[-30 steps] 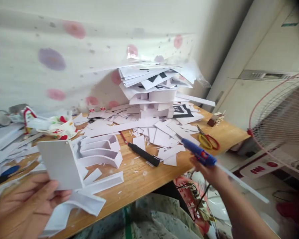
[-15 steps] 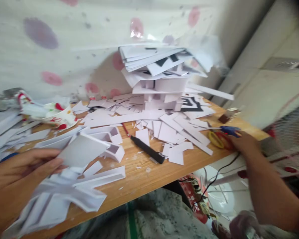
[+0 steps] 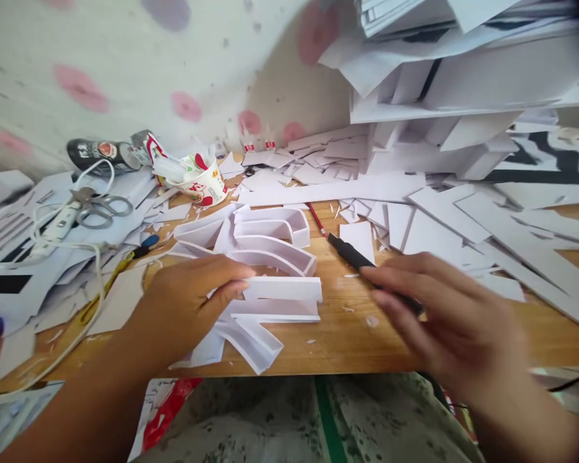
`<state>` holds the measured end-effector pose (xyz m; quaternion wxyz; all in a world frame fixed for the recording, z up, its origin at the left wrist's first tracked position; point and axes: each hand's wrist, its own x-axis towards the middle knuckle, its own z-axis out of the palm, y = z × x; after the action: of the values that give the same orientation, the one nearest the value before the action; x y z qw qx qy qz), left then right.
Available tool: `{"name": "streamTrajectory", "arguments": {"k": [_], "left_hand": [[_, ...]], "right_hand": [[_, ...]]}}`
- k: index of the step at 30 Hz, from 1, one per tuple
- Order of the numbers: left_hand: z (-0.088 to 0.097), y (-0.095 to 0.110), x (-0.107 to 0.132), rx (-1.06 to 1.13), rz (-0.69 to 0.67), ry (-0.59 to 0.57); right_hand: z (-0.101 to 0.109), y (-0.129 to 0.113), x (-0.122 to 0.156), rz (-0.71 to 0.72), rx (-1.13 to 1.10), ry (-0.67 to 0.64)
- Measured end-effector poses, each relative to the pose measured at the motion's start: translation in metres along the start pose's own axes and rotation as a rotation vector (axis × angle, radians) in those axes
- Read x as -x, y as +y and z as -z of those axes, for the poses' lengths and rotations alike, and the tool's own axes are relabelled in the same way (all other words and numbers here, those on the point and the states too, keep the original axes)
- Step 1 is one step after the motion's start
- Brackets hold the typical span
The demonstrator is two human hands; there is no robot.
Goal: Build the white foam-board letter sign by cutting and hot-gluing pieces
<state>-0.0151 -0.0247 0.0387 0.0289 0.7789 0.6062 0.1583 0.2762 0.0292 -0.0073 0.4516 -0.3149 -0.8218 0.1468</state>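
My left hand (image 3: 200, 299) is closed, thumb and fingers pinching a narrow white board strip (image 3: 284, 288) over the white walled shape (image 3: 270, 257). That shape has curved and straight upright walls and lies on the wooden table. My right hand (image 3: 453, 315), a little blurred, has its fingers closed round the black handle of a slim tool (image 3: 350, 251). A thin red shaft (image 3: 316, 217) extends from the handle; I cannot make out its kind. The handle's rear end lies partly behind my fingers.
White board offcuts (image 3: 429, 235) cover the right and back of the table (image 3: 332, 347). A tall stack of sheets (image 3: 492, 77) rises at back right. Left stand a paper cup (image 3: 205, 186), a dark can (image 3: 101, 154), grey scissors (image 3: 101, 209) and a white power cable (image 3: 99, 276).
My right hand has left the blue-handled tool and the scissors at the table's right edge and now grips the black-handled tool. My left hand brought its white piece down. The view swung left.
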Motion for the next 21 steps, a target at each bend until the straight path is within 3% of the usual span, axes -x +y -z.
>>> {"name": "streamTrajectory", "arguments": {"k": [2, 5, 11, 21], "left_hand": [[-0.008, -0.002, 0.003, -0.015, -0.073, 0.013], [-0.018, -0.005, 0.007, -0.06, -0.145, 0.045], [-0.026, -0.012, 0.008, -0.106, -0.205, 0.048], [-0.022, -0.01, 0.012, -0.107, -0.115, 0.022]], "right_hand": [[-0.026, -0.015, -0.013, 0.0, -0.095, -0.07], [-0.042, -0.011, -0.017, -0.073, -0.203, -0.156], [-0.051, 0.006, -0.013, -0.117, -0.304, -0.264], [-0.052, 0.005, -0.005, 0.051, -0.051, -0.227]]}}
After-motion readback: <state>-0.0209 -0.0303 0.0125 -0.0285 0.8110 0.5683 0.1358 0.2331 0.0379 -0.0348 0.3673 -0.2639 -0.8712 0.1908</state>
